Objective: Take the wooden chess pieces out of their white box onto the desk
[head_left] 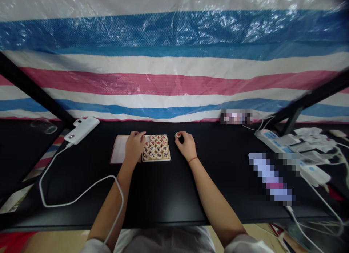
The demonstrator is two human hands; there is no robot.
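Note:
A shallow wooden box (pixel 156 159) sits on the black table (pixel 163 194), filled with several round wooden Chinese chess pieces (pixel 158 148) bearing red and black characters. Its lid (pixel 119 150) lies flat beside it on the left. My left hand (pixel 134 145) rests over the box's left edge, fingers curled down onto the pieces there. My right hand (pixel 185 144) is to the right of the box, pinching a single chess piece (pixel 178 134) between thumb and fingertips, just above the table. A red string circles that wrist.
A white power bank (pixel 81 130) with a long white cable (pixel 68 202) lies at the left. A clear glass (pixel 45 125) lies far left. Power strips (pixel 294 151) and tangled cords crowd the right. A striped tarp (pixel 174 74) hangs behind the table.

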